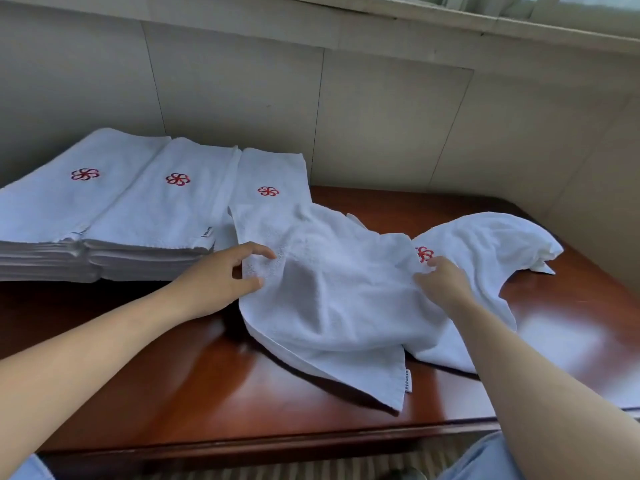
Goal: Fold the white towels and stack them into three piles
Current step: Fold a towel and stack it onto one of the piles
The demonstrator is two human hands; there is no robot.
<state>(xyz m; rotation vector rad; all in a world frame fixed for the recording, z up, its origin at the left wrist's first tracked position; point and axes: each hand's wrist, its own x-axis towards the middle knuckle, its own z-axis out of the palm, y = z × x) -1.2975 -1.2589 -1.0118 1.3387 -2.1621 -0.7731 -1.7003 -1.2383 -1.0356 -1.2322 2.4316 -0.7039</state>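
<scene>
So there's a glossy reddish-brown wooden bench pushed up against a beige tiled wall, and two tall stacks of folded white terry towels sit side by side at its far left: the left stack and the middle stack, each with a red pinwheel-flower logo on top. Just right of those lies a single folded white towel with the same red logo, flat on the bench and much lower than the other two. Overlapping its near end is a loose, rumpled white towel spread across the middle of the bench, with a small label tag hanging off its near corner. The left hand has its grip pinched on the left edge of that loose towel, thumb under and fingers over. The right hand has its grip closed on the cloth near another red logo; honestly can't tell if that part belongs to the same towel or a second crumpled one bunched off to the right.
</scene>
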